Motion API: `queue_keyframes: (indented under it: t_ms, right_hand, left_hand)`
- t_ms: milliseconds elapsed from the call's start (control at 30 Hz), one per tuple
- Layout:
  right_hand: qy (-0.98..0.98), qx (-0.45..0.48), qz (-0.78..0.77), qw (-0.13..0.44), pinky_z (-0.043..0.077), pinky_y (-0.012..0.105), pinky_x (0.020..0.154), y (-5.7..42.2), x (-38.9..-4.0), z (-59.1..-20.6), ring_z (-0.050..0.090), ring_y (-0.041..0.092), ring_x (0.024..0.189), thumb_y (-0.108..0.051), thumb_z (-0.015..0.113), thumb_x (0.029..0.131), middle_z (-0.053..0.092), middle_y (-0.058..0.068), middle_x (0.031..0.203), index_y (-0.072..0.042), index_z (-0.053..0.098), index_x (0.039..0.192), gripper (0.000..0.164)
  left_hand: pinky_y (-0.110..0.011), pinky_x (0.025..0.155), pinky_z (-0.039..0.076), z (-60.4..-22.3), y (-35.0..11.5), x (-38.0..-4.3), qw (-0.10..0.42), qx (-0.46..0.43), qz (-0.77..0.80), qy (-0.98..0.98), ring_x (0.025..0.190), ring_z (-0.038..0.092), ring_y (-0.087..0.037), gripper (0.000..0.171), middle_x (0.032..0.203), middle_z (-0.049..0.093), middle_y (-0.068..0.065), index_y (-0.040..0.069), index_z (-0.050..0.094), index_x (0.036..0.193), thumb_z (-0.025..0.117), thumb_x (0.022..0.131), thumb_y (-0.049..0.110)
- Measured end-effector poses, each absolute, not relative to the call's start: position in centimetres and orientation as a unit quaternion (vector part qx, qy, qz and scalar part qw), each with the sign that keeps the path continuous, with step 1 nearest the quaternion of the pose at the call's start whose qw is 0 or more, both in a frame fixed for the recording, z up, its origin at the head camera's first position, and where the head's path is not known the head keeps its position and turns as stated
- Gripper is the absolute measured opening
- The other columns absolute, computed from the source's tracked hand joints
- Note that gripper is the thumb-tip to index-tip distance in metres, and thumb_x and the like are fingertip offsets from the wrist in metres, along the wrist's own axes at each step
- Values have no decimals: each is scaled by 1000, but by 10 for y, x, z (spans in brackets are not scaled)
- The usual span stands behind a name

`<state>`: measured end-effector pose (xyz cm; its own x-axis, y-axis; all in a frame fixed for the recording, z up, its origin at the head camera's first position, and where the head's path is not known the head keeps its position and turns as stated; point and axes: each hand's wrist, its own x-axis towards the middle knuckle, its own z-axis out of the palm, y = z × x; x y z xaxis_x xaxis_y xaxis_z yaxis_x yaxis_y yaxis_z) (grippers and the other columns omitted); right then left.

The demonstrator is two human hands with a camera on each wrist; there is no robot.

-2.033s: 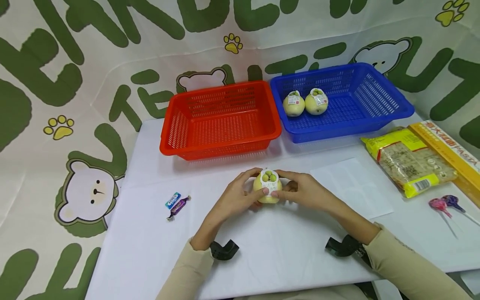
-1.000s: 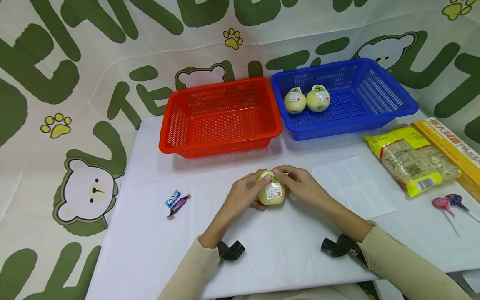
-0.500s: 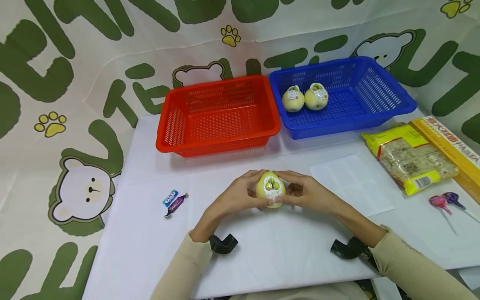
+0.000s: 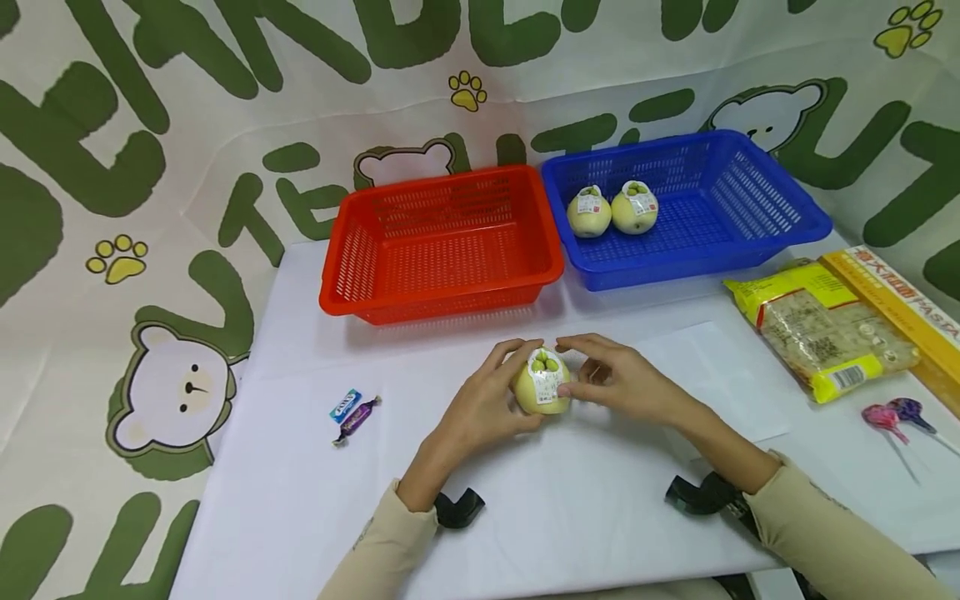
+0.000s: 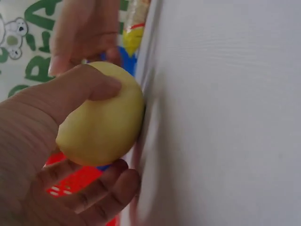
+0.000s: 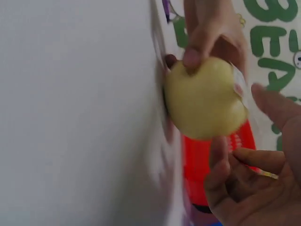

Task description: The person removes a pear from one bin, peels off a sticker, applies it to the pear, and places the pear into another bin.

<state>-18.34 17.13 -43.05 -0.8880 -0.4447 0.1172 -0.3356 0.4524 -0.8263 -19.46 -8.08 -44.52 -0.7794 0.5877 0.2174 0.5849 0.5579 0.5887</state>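
A pale yellow pear [image 4: 531, 393] with a white printed label is held just above the table at the centre. My left hand [image 4: 487, 400] grips it from the left, thumb across its near side in the left wrist view and fingers round the far side. The right hand [image 4: 626, 379] is at its other side with fingers loosely bent and spread. In the right wrist view the right thumb [image 6: 273, 101] stands apart from the pear's label, while a fingertip is right at its underside. Two similar labelled pears [image 4: 589, 223] sit in the left end of the blue basket [image 4: 697, 265].
Left of the blue basket stands a red basket [image 4: 450, 304]. Two wrapped candies [image 4: 352, 417] lie at the left. A yellow food packet [image 4: 817, 333], an orange pasta box [image 4: 900, 300] and two lollipops [image 4: 892, 417] are at the right. A white sheet [image 4: 720, 375] lies beside the right hand.
The pear has been turned and tilted between the hands, its label shifting about. Just now the right fingers have loosened from it, leaving it in the left hand's grip.
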Motion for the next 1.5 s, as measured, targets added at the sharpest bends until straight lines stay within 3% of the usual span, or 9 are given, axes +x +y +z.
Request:
queue_keyframes:
  t_ms: [167, 300, 433, 533, 633, 733, 800, 1000, 1500]
  right_hand:
    - [896, -226, -366, -108, 50, 28, 61, 205, -187, -408, 58, 17, 74, -18, 80, 87, 66, 5, 113, -10, 64, 131, 48]
    - [928, -184, -288, -145, 46, 27, 59, 240, -195, -387, 55, 20, 77, -21, 80, 87, 64, 5, 105, -9, 63, 133, 50]
    - [951, -152, -226, -146, 48, 31, 63, 279, -207, -370, 56, 24, 86, -25, 77, 90, 60, 14, 124, -7, 60, 137, 54]
    - [966, -116, -186, -134, 53, 47, 77, 312, -216, -358, 59, 34, 96, -32, 72, 94, 51, 22, 139, -4, 55, 141, 58]
    - [981, -51, -161, -97, 40, 68, 96, 348, -227, -349, 48, 49, 122, -45, 64, 97, 37, 29, 150, -1, 43, 149, 71]
    - [986, 18, -154, -65, 23, 76, 103, 382, -236, -346, 27, 58, 136, -53, 59, 96, 26, 35, 153, 0, 30, 154, 84]
    - [986, 53, -154, -44, 17, 78, 104, 400, -240, -346, 15, 59, 139, -56, 57, 96, 20, 37, 154, 2, 23, 155, 90]
    - [982, 91, -167, 12, 9, 78, 104, 429, -246, -349, 9, 62, 138, -63, 49, 96, 26, 41, 148, 9, 29, 150, 92]
    - [985, 71, -159, -2, 17, 73, 93, 429, -248, -353, 15, 60, 135, -62, 50, 96, 28, 37, 150, 11, 39, 144, 89]
  left_hand:
    - [-32, 102, 46, -449, -75, -196, 6, 328, 358, 874, 125, 49, -9, 90, 144, 43, 5, 17, 42, 146, 88, 69, 24]
    - [-32, 101, 47, -448, -73, -195, -2, 328, 356, 875, 125, 49, -10, 89, 144, 43, 4, 17, 44, 144, 88, 68, 24]
    - [-31, 102, 46, -449, -73, -194, -4, 328, 352, 876, 125, 49, -11, 88, 144, 43, 2, 16, 44, 144, 89, 69, 24]
    - [-32, 104, 45, -450, -74, -194, -2, 330, 355, 875, 125, 49, -12, 88, 143, 45, 1, 15, 44, 143, 90, 68, 22]
    - [-32, 105, 44, -451, -74, -194, 0, 330, 360, 873, 125, 50, -11, 88, 141, 47, 2, 15, 45, 143, 91, 68, 22]
    - [-31, 102, 45, -450, -75, -195, -2, 328, 372, 868, 122, 51, -10, 88, 139, 50, 3, 14, 46, 142, 91, 67, 22]
    - [-30, 94, 50, -447, -75, -196, -2, 327, 384, 864, 115, 52, -9, 87, 138, 50, 4, 15, 46, 141, 91, 67, 23]
    - [-30, 73, 56, -421, -69, -204, -5, 312, 436, 844, 96, 57, -13, 88, 130, 53, 6, 17, 46, 143, 91, 68, 23]
    - [-27, 82, 54, -318, 12, -285, -21, 336, 463, 820, 104, 53, -15, 88, 133, 49, -2, 14, 44, 146, 87, 71, 29]
